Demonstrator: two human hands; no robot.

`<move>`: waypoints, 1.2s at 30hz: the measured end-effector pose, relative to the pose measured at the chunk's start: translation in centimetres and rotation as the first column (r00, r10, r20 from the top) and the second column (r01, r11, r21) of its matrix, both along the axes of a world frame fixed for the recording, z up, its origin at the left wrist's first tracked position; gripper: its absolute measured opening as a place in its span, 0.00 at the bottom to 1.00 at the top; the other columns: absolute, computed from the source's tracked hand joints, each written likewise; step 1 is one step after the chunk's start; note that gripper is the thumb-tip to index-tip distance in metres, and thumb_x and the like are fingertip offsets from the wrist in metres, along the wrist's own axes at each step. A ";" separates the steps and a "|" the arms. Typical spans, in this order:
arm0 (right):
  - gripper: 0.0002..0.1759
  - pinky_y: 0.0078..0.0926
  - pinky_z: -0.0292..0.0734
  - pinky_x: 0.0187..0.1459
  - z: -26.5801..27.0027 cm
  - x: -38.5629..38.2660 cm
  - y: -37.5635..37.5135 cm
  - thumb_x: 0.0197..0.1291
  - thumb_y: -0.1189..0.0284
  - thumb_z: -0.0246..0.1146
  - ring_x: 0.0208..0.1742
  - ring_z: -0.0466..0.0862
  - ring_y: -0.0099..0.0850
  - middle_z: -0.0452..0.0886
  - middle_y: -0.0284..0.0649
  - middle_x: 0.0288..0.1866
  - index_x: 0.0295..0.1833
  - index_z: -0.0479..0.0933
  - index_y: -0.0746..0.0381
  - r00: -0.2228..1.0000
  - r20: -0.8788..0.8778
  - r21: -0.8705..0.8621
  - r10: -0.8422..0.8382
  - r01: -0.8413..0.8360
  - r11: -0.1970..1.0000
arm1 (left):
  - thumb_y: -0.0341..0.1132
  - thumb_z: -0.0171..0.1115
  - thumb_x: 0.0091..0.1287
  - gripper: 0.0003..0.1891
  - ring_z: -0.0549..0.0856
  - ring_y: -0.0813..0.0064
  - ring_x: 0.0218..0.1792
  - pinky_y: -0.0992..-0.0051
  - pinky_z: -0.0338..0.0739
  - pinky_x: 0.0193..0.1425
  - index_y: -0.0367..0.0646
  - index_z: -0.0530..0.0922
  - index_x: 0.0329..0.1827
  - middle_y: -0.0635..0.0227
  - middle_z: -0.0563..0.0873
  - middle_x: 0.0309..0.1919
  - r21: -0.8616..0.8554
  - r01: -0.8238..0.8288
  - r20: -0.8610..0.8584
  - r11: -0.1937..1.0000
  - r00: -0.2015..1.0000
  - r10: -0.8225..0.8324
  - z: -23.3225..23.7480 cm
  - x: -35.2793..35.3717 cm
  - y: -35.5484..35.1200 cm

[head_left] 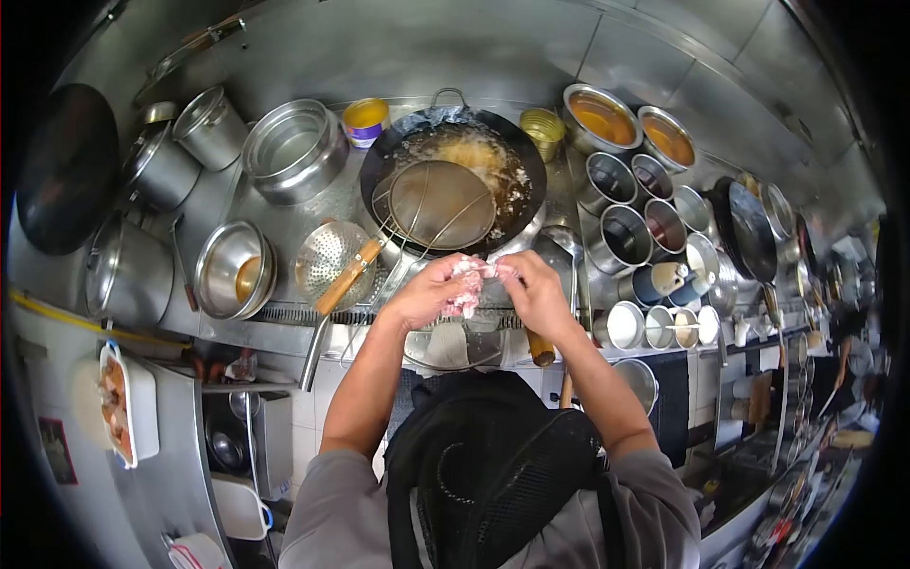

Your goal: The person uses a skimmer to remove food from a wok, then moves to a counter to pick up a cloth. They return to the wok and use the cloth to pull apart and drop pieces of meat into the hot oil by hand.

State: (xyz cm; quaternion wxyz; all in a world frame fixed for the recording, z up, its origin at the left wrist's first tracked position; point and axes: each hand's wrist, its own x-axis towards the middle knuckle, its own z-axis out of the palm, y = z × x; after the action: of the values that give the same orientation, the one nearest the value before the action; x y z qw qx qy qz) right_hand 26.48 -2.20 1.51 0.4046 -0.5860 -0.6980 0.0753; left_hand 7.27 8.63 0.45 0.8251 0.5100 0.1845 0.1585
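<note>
My left hand [424, 292] is closed around a clump of pale pink raw meat [467, 286]. The fingers of my right hand [536, 287] pinch the clump's right end, so both hands meet on it just in front of the wok. Bubbling oil with small pale pieces fills the black wok [533, 166]. A round mesh skimmer [442, 203] lies over the near part of the wok. To the left of my hands rests a perforated ladle [327, 258], and a wooden handle [347, 276] crosses over it.
Steel pots of dark liquid [626, 234] and bowls of orange liquid [601, 118] stand at right. A large steel pot [295, 152] and nested bowls [234, 269] are at left. A ladle [566, 244] lies right of the wok. White cups [625, 324] line the front edge.
</note>
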 end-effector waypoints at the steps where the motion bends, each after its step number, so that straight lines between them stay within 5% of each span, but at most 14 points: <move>1: 0.11 0.32 0.80 0.40 -0.6 0.0 -0.3 0.63 0.77 0.63 0.42 0.84 0.37 0.82 0.41 0.47 0.51 0.78 0.63 0.918 -0.389 -0.203 -0.073 -0.008 0.979 | 0.33 0.56 0.76 0.13 0.79 0.86 0.34 0.83 0.74 0.34 0.42 0.76 0.59 0.74 0.81 0.37 -0.056 -0.021 0.021 0.998 1.000 0.022 0.3 -0.5 -0.1; 3: 0.06 0.21 0.75 0.34 -1.1 -0.4 -0.3 0.68 0.76 0.58 0.38 0.82 0.30 0.80 0.40 0.42 0.48 0.75 0.63 0.331 -0.921 -0.276 -0.206 -0.179 0.944 | 0.33 0.56 0.75 0.13 0.80 0.86 0.35 0.83 0.74 0.33 0.42 0.76 0.59 0.74 0.81 0.38 -0.133 -0.069 0.077 0.989 0.994 0.080 -0.2 -1.0 -0.5; 4: 0.06 0.21 0.75 0.34 -1.1 -0.6 -0.4 0.68 0.76 0.58 0.38 0.82 0.30 0.80 0.40 0.42 0.48 0.75 0.63 0.336 -0.918 -0.281 -0.212 -0.172 0.944 | 0.33 0.57 0.75 0.13 0.80 0.85 0.36 0.82 0.74 0.33 0.42 0.76 0.59 0.73 0.82 0.38 -0.213 -0.124 0.111 0.969 0.982 0.150 -0.4 -1.3 -0.7; 7: 0.08 0.23 0.76 0.39 -0.5 -1.2 0.4 0.70 0.71 0.55 0.37 0.80 0.31 0.80 0.45 0.40 0.45 0.71 0.65 -0.105 -0.992 -0.057 -0.076 -0.166 0.984 | 0.33 0.57 0.75 0.12 0.80 0.84 0.36 0.82 0.74 0.32 0.43 0.75 0.58 0.73 0.82 0.38 -0.238 -0.172 0.104 0.956 0.974 0.201 -1.0 -1.5 -1.6; 12: 0.11 0.25 0.75 0.45 -3.2 -3.0 1.1 0.72 0.70 0.52 0.46 0.79 0.28 0.80 0.43 0.44 0.50 0.74 0.64 0.220 -0.965 -0.204 -0.142 -0.293 0.934 | 0.29 0.56 0.73 0.10 0.80 0.85 0.34 0.82 0.73 0.32 0.44 0.75 0.55 0.73 0.81 0.37 -0.088 -0.192 0.030 0.978 0.980 0.195 -0.5 -1.1 -2.0; 14: 0.20 0.23 0.76 0.44 -3.4 -5.0 1.2 0.75 0.65 0.53 0.43 0.80 0.24 0.82 0.38 0.47 0.64 0.71 0.65 0.705 -0.703 -0.248 -0.089 -0.126 0.960 | 0.27 0.54 0.71 0.09 0.79 0.86 0.32 0.81 0.73 0.31 0.43 0.74 0.53 0.73 0.80 0.36 0.115 -0.224 0.082 0.968 0.973 0.215 -1.1 -0.5 -1.3; 19: 0.18 0.24 0.77 0.45 -2.4 -5.6 1.3 0.75 0.68 0.54 0.45 0.80 0.22 0.82 0.33 0.47 0.65 0.72 0.63 0.769 -0.634 -0.265 -0.084 -0.114 0.957 | 0.28 0.53 0.72 0.11 0.80 0.81 0.25 0.79 0.73 0.25 0.38 0.66 0.54 0.65 0.79 0.33 0.515 -0.162 -0.057 0.842 0.973 0.222 1.3 -1.0 0.0; 21: 0.13 0.29 0.77 0.49 -2.8 -3.9 1.3 0.74 0.67 0.54 0.42 0.80 0.27 0.80 0.35 0.43 0.52 0.76 0.66 0.987 -0.116 -0.117 -0.115 0.102 0.988 | 0.28 0.53 0.72 0.11 0.80 0.81 0.25 0.79 0.72 0.24 0.41 0.66 0.54 0.67 0.79 0.33 0.445 -0.132 -0.087 0.886 0.978 0.190 0.7 -1.5 0.6; 22: 0.13 0.29 0.77 0.49 -1.5 -3.4 1.2 0.74 0.67 0.54 0.42 0.80 0.27 0.80 0.35 0.43 0.52 0.76 0.66 0.986 -0.114 -0.111 -0.125 0.112 0.987 | 0.28 0.53 0.73 0.11 0.80 0.82 0.25 0.80 0.72 0.23 0.44 0.66 0.55 0.68 0.79 0.33 0.371 -0.108 -0.109 0.922 0.981 0.159 0.1 -1.7 1.2; 23: 0.10 0.27 0.76 0.44 0.0 -2.6 0.9 0.74 0.68 0.54 0.37 0.78 0.26 0.78 0.35 0.38 0.47 0.76 0.63 0.895 -0.408 -0.212 -0.181 0.100 0.972 | 0.28 0.54 0.73 0.12 0.79 0.81 0.24 0.80 0.71 0.22 0.45 0.66 0.56 0.68 0.79 0.34 0.227 -0.141 -0.077 0.964 0.984 0.162 -0.6 -2.1 1.6; 24: 0.10 0.25 0.76 0.39 1.0 -1.9 0.6 0.74 0.68 0.54 0.32 0.76 0.24 0.76 0.34 0.33 0.41 0.76 0.61 0.711 -0.657 -0.302 -0.251 0.056 0.952 | 0.29 0.55 0.73 0.11 0.79 0.81 0.26 0.81 0.73 0.25 0.47 0.67 0.56 0.69 0.80 0.35 0.164 -0.153 -0.034 0.975 0.987 0.160 -1.2 -2.7 2.1; 27: 0.13 0.32 0.80 0.37 2.0 2.1 1.0 0.72 0.62 0.58 0.26 0.74 0.22 0.72 0.30 0.28 0.36 0.75 0.58 0.115 -0.991 0.054 0.065 -0.099 0.994 | 0.30 0.55 0.74 0.08 0.80 0.80 0.33 0.80 0.76 0.33 0.48 0.71 0.53 0.68 0.80 0.36 -0.118 -0.194 0.007 0.974 0.981 0.196 -1.2 -3.1 2.1; 31: 0.08 0.25 0.79 0.37 1.1 4.8 2.7 0.72 0.69 0.60 0.34 0.79 0.20 0.84 0.38 0.40 0.46 0.80 0.62 0.041 -0.995 0.086 0.086 0.006 0.996 | 0.35 0.57 0.75 0.07 0.78 0.81 0.28 0.82 0.71 0.26 0.49 0.70 0.52 0.71 0.79 0.34 -0.124 -0.217 0.046 0.968 0.974 0.224 -2.0 -1.3 1.3; 36: 0.15 0.18 0.74 0.33 -1.0 6.9 8.2 0.69 0.72 0.62 0.30 0.77 0.19 0.84 0.37 0.44 0.57 0.77 0.69 -0.099 -0.995 -0.014 -0.020 -0.068 0.998 | 0.31 0.57 0.74 0.09 0.81 0.79 0.34 0.78 0.77 0.34 0.47 0.73 0.54 0.68 0.82 0.38 -0.229 -0.239 0.005 0.944 0.969 0.246 -2.3 -0.1 0.5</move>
State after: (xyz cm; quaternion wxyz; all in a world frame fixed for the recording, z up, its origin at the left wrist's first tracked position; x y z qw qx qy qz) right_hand 33.38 6.04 0.48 0.7696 -0.3369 -0.1765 0.5129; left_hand 7.20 9.08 -1.86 0.8550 0.3834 0.2488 0.2452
